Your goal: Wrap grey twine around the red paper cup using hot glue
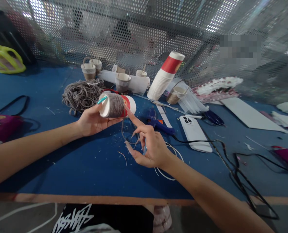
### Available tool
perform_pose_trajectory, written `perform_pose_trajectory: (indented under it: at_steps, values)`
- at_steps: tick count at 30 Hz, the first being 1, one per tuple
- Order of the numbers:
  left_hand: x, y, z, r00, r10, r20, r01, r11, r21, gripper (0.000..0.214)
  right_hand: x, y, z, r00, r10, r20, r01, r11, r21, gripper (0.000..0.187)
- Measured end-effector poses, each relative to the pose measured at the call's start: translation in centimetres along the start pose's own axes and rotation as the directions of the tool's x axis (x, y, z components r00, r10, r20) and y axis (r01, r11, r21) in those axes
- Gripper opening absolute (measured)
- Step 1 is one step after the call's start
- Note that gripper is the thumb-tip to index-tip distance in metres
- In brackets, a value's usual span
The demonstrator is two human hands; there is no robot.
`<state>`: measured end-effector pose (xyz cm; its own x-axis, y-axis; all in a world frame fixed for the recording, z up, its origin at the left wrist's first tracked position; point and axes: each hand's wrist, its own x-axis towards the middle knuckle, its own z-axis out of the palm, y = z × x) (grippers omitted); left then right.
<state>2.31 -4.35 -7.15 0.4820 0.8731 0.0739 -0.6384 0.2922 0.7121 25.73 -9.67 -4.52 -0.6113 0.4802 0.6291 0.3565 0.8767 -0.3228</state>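
Note:
My left hand (91, 120) is wrapped around a paper cup (131, 105) lying on its side, its teal thumbnail over the white end. Grey cord (115, 105) is wound in close rows over much of the cup, leaving a red and white part bare at the right. My right hand (150, 145) has its index finger stretched out to the cup beside the last winding. Its thumb and other fingers are apart; a small pale blue thing shows between them, too unclear to name. A loose cord strand (123, 131) hangs from the cup toward the right fingers.
Behind the cup lies a grey cord heap (82, 94). A blue glue gun (158, 123), white phone (194, 133) and paper cup stack (164, 76) are to the right. Small cord-covered buckets (122, 82) stand at the back, before a perforated metal screen (134, 35). Black cables (236, 174) cross the right side.

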Motion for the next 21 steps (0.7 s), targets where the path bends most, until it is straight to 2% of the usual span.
perform_pose_trajectory:
  at_steps: [6, 12, 21]
  values:
    - [-0.12, 0.02, 0.92, 0.996, -0.005, -0.089, 0.003, 1.000, -0.026, 0.048, -0.10, 0.07, 0.06, 0.996, 0.053, 0.068, -0.053, 0.999, -0.005, 0.023]
    - [0.09, -0.21, 0.79, 0.999, -0.032, -0.039, 0.030, 0.998, -0.047, 0.048, -0.14, -0.07, -0.07, 0.982, 0.117, 0.150, -0.112, 0.993, -0.041, 0.024]
    - [0.10, -0.47, 0.97, 0.998, -0.041, -0.050, 0.037, 0.996, -0.077, 0.048, -0.01, 0.04, 0.04, 0.975, 0.129, 0.183, -0.115, 0.990, -0.084, 0.024]
